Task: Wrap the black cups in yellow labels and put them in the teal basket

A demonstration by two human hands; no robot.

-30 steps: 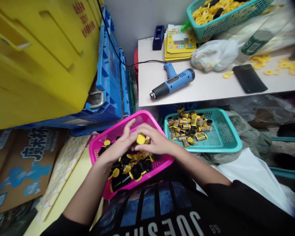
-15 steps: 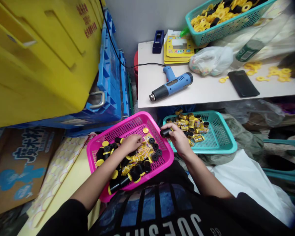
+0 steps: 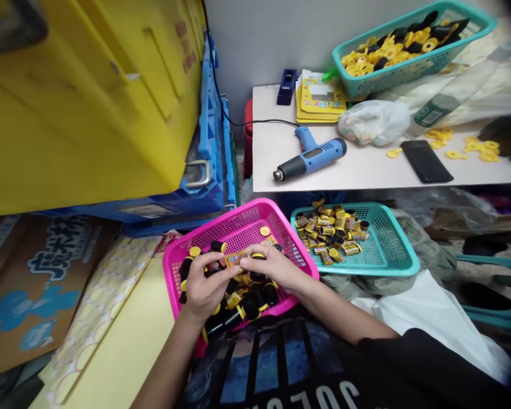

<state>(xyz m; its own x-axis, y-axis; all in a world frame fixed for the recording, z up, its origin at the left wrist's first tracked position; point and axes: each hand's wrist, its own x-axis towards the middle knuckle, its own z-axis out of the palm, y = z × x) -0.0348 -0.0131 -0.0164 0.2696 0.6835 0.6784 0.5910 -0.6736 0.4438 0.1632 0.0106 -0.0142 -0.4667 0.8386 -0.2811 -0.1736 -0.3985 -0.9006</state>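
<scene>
Both my hands meet over the pink basket (image 3: 238,224), which lies on my lap and holds several black tubes with yellow caps and yellow labels. My left hand (image 3: 204,287) and my right hand (image 3: 268,267) pinch the two ends of one small yellow label (image 3: 234,258) between them. My left palm also seems to curl round a black tube, which is partly hidden. To the right sits a teal basket (image 3: 387,250) with several labelled tubes heaped at its far left.
A white table (image 3: 366,167) behind carries a blue heat gun (image 3: 310,156), a black phone (image 3: 426,161), a plastic bag, yellow rings and a second teal basket (image 3: 409,62) of parts. Yellow and blue crates (image 3: 89,96) stack at left above cardboard boxes. White plastic lies at right.
My right hand put a black tube toward the teal basket half a second ago, then came back to the pink basket. Both hands now pinch a yellow label. The camera drifted leftward.
</scene>
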